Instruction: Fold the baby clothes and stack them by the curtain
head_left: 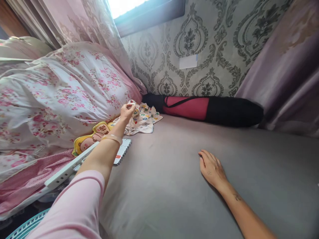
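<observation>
My left hand (pixel 127 112) reaches far forward, its fingers pinched on the edge of a crumpled white cloth (pixel 144 116) with a colourful print. The cloth lies on the grey bed sheet (pixel 161 172), and one corner is lifted in my fingers. What kind of cloth item it is, I cannot make out. My right hand (pixel 212 168) rests palm down on the sheet at the right, fingers loosely stretched, holding nothing. Under my left forearm lies a phone or tablet (pixel 124 149), partly hidden.
A long black and red bag (pixel 186 108) lies along the patterned wall. Floral bedding (pixel 62 89) is heaped at the left. A yellow cartoon cushion (pixel 86 142) and a white power strip (pixel 59 176) lie beside my left arm. A turquoise basket (pixel 27 224) stands at lower left.
</observation>
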The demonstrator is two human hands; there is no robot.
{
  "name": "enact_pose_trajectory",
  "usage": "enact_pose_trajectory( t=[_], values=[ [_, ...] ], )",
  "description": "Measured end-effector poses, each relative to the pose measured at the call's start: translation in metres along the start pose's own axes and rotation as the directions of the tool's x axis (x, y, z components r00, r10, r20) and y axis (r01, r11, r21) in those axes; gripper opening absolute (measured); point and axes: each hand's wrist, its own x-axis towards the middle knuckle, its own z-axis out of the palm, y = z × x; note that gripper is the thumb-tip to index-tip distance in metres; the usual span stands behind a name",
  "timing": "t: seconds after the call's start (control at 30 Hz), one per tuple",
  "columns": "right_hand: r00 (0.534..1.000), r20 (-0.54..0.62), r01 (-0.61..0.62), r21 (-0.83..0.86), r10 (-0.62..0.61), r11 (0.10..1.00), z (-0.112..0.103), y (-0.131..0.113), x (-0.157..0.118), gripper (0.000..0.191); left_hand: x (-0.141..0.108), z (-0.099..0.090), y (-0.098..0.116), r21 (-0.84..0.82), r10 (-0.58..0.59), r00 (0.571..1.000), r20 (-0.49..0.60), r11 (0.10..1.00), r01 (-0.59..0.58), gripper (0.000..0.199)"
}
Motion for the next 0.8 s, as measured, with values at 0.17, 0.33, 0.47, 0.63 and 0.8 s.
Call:
enact_pose_trajectory(
  t=[0.17, 0.33, 0.47, 0.63, 0.8],
  values=[
    [1.000, 0.006, 0.007, 0.004, -0.007, 1.000, 0.000, 0.003, -0.001, 0.040, -0.050, 0.051, 0.049, -0.275, -0.007, 0.994, 0.105, 0.961, 0.035, 0.023],
    [0.999, 0.003, 0.034, 0.025, -0.034, 0.999, 0.000, 0.005, -0.002, 0.040, -0.128, 0.095, 0.085, -0.404, 0.013, 0.977, 0.212, 0.911, 0.076, 0.025],
    [1.000, -0.007, 0.020, 0.136, -0.019, 0.991, 0.000, 0.007, -0.001, 0.039, -0.186, 0.112, 0.106, -0.525, -0.039, 0.913, 0.406, 0.808, 0.268, 0.024],
    [0.983, -0.087, -0.105, 0.457, 0.161, 0.883, -0.010, 0.014, 0.005, 0.046, -0.235, 0.107, 0.128, -0.499, 0.255, 0.582, 0.772, 0.810, 0.307, 0.018],
    [0.995, -0.046, -0.038, 0.656, 0.091, 0.753, -0.029, 0.006, 0.010, 0.051, -0.251, 0.082, 0.148, -0.506, 0.451, 0.246, 0.858, 0.826, 0.249, 0.015]
  ],
)
